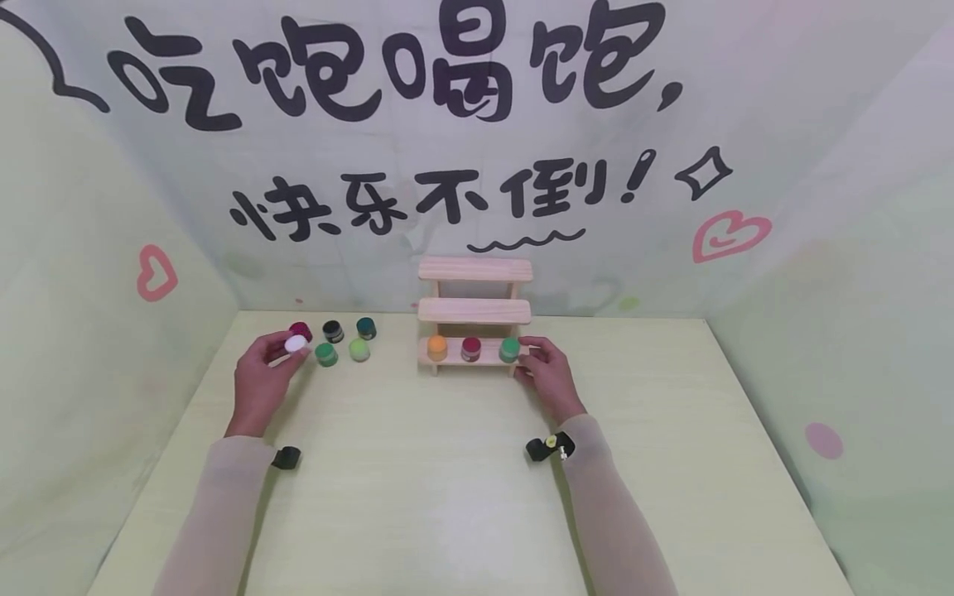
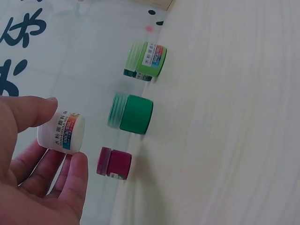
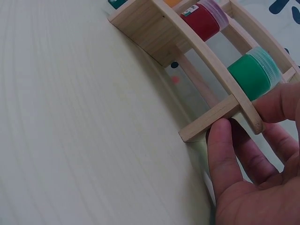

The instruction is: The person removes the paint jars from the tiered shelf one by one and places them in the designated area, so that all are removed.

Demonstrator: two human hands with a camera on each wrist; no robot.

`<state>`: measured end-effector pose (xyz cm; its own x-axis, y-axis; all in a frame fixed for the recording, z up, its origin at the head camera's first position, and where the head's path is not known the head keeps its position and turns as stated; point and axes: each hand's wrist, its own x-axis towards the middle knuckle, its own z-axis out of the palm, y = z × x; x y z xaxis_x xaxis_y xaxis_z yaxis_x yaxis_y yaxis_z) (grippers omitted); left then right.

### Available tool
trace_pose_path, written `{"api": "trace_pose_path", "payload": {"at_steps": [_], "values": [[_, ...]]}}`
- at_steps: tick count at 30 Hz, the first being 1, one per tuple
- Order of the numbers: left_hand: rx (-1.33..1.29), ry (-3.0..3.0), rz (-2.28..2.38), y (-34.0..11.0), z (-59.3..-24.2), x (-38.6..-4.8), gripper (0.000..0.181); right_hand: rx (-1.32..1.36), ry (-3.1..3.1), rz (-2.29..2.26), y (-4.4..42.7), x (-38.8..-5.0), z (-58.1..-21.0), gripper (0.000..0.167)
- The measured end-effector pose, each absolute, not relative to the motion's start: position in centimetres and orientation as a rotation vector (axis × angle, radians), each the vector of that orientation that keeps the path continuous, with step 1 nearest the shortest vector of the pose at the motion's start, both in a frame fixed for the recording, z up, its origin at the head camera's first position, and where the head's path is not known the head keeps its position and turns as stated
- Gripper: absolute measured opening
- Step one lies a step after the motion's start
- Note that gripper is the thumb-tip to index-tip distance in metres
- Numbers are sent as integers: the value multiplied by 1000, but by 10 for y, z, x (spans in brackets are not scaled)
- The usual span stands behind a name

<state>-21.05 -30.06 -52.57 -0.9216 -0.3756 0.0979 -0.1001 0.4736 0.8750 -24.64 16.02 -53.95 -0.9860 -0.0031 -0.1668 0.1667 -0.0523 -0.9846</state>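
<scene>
White jar [image 1: 296,342]: held clear of the table [image 1: 417,480] at the left, in the left hand [image 1: 262,377], pinched between thumb and fingertips. Its label shows in the left wrist view, but the small print is too fine to read; the fingers hide part of its underside.

Dark red jar [image 1: 301,330] stands just behind and is partly covered by the white one in the head view; the left wrist view shows more of it. Near it stand a black jar [image 1: 332,331], a teal jar [image 1: 366,328], a green jar [image 1: 325,354] and a light green jar [image 1: 359,349]. In the left wrist view a dark jar peeks past the light green one; cannot tell which it is.

Right hand [image 1: 550,377]: thumb and fingers pinch the right end of the lowest step of a wooden stand [image 1: 474,311]. Whether the thumb also touches the second green jar [image 1: 510,349] on that step, cannot tell. Beside that jar, on the same step, are a red jar [image 1: 471,348] and an orange jar [image 1: 436,348]; the right wrist view shows just a sliver of the orange one, and its frame cuts off part of the stand and hand.
</scene>
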Motion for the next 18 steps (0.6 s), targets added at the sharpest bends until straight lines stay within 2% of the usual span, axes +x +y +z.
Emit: {"api": "trace_pose_path", "payload": {"at_steps": [11, 18], "values": [[582, -2485, -1458, -329, -543, -213, 62, 190, 2087, -2158, 160, -245, -534, 31], [639, -2542, -1477, -329, -552, -216, 62, 197, 2106, -2153, 160, -245, -536, 30]]}}
